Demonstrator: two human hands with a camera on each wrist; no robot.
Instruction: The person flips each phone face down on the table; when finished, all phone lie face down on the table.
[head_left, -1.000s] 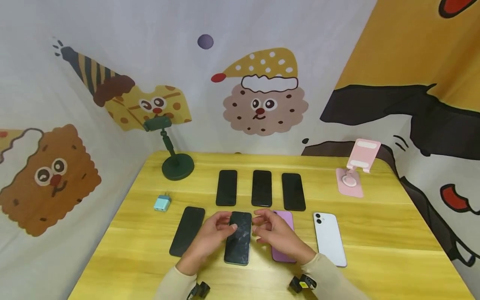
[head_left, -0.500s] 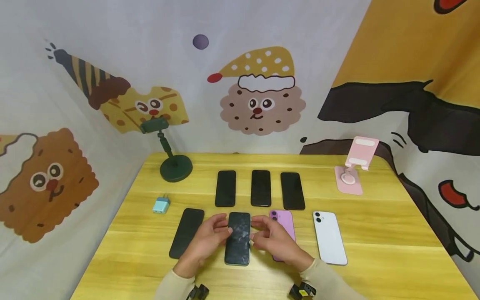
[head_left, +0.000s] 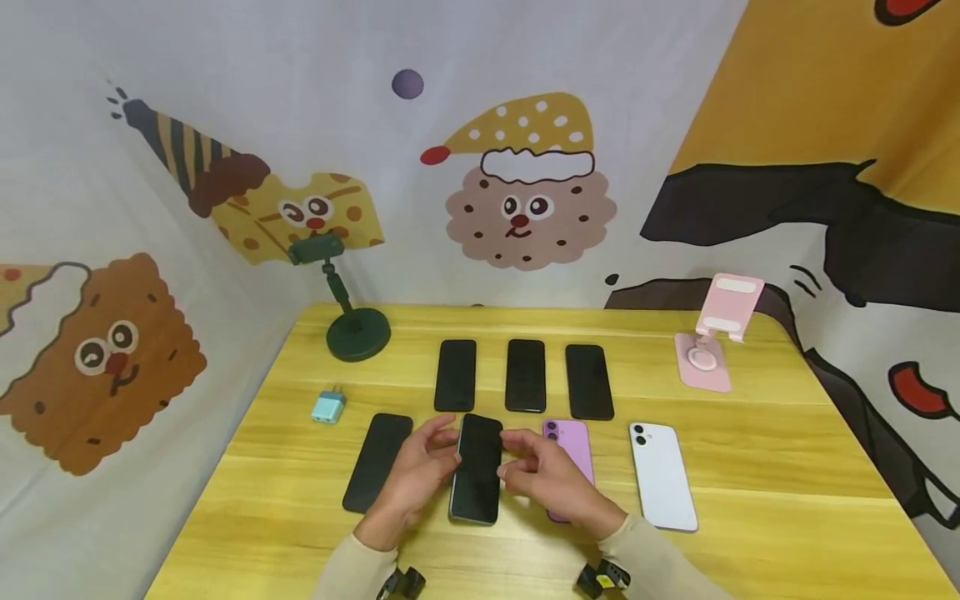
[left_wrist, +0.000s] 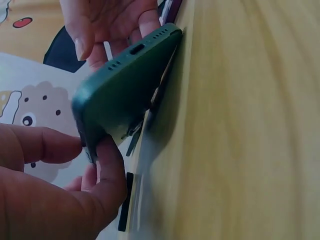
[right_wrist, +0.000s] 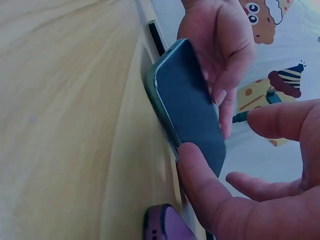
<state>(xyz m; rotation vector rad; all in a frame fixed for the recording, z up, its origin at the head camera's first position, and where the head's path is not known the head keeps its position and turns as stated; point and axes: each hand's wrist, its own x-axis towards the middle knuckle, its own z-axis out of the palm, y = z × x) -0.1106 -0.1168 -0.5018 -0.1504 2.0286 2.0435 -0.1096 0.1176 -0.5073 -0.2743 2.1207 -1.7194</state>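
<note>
A smartphone [head_left: 477, 477] with a dark screen and green back [left_wrist: 117, 95] is tilted, its left edge raised off the wooden table [head_left: 517, 567]. My left hand [head_left: 415, 472] pinches that raised edge, one finger reaching under the back. At the opposite long edge, my right hand [head_left: 553, 481] touches the phone with a fingertip [right_wrist: 190, 152], its other fingers spread loosely. A purple phone [head_left: 573, 450] lies partly hidden beneath my right hand, back up. To the left of my left hand lies a black phone [head_left: 377, 465], screen up.
A white phone [head_left: 665, 479] lies back up at the right. Three dark phones, one at the middle [head_left: 525, 375], form a row behind. A green stand [head_left: 358, 333], a pink stand [head_left: 703, 362] and a light blue charger [head_left: 327, 407] stand around them. Printed cloth hangs behind the table.
The green phone's left edge and top have come up off the table, and its screen reflection has gone. My left fingers have taken hold; my right hand has closed in on its edge.
</note>
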